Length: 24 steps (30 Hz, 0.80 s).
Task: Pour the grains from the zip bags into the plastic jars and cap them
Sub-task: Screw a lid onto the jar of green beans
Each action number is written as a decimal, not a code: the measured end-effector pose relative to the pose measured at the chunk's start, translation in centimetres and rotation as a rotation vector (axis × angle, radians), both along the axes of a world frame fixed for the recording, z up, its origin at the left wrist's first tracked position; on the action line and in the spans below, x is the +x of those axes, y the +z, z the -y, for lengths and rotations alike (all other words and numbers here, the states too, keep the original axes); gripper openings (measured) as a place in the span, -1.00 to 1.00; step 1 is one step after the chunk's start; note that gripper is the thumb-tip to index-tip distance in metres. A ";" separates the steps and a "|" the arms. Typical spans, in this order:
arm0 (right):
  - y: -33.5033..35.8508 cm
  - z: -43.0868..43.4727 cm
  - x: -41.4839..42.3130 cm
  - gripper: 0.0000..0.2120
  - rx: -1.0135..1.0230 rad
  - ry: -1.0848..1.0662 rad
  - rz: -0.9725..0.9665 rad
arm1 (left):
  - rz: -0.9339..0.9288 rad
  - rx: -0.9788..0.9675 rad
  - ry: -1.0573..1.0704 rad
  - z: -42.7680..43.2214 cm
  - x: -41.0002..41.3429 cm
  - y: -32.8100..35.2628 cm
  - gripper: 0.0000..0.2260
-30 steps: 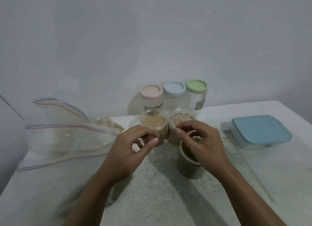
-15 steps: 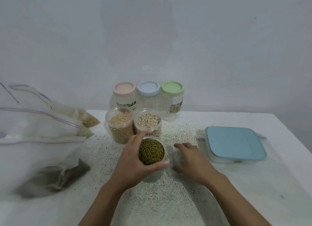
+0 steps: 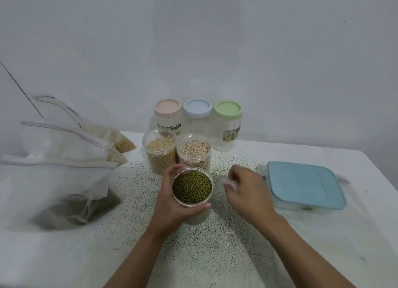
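L hand (image 3: 167, 198) grips round clear-plastic jar (image 3: 197, 214) w/ small green beans (image 3: 192, 187).

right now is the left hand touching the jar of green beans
Touching. The head view shows the left hand wrapped round the green bean jar, thumb across its near rim and fingers on the far side.

Blue-lidded box (image 3: 305, 184) on speckled table (image 3: 215, 255)

A plain pale grey wall (image 3: 193, 40) stands behind a white table (image 3: 323, 244). The table's middle is speckled with dark dots. A thin dark line (image 3: 21, 89) crosses the wall at the far left. The light is soft and even.
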State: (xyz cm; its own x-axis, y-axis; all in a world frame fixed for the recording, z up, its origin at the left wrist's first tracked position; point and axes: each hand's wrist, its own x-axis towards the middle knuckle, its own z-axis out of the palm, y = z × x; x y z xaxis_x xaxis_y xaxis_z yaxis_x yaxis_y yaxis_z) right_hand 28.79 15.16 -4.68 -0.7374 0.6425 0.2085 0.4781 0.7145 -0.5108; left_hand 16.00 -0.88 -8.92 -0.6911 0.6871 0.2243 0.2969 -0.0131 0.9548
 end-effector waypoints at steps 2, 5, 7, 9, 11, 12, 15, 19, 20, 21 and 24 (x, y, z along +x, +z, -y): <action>1.1 0.8 -0.2 -0.78 -0.028 0.033 -0.211 | 0.002 0.005 -0.014 0.1 -0.3 -0.5 -0.06; 2.3 2.3 -1.0 -0.83 -0.084 0.171 -0.189 | -0.005 0.017 -0.044 -0.1 -0.6 -0.9 -0.09; 2.5 3.3 -1.7 -0.87 -0.150 0.252 -0.110 | 0.010 0.020 -0.063 0.0 -0.8 -1.0 -0.11; 2.5 4.1 -2.2 -0.75 -0.195 0.303 -0.058 | 0.051 0.015 -0.083 0.1 -0.9 -1.0 -0.10; 2.0 4.8 -2.8 -0.56 -0.160 0.308 0.022 | 0.088 0.012 -0.115 0.3 -1.3 -1.2 -0.08; 1.9 5.1 -3.1 -0.48 -0.142 0.306 0.051 | 0.110 0.020 -0.125 0.4 -1.4 -1.3 -0.07; 1.3 5.8 -3.6 -0.34 -0.099 0.307 0.087 | 0.149 0.046 -0.167 0.5 -1.4 -1.6 -0.05; 0.9 6.3 -3.7 -0.32 -0.051 0.279 0.079 | 0.155 0.072 -0.229 0.6 -1.5 -2.3 -0.04; 1.0 6.4 -3.8 -0.32 -0.012 0.280 0.091 | 0.169 0.077 -0.235 0.6 -1.8 -2.7 -0.04; 1.1 6.3 -3.8 -0.33 0.025 0.288 0.104 | 0.174 0.076 -0.237 0.5 -1.9 -2.9 -0.03; 1.5 5.7 -3.9 -0.31 0.077 0.332 0.155 | 0.180 0.055 -0.252 0.4 -2.5 -3.1 -0.02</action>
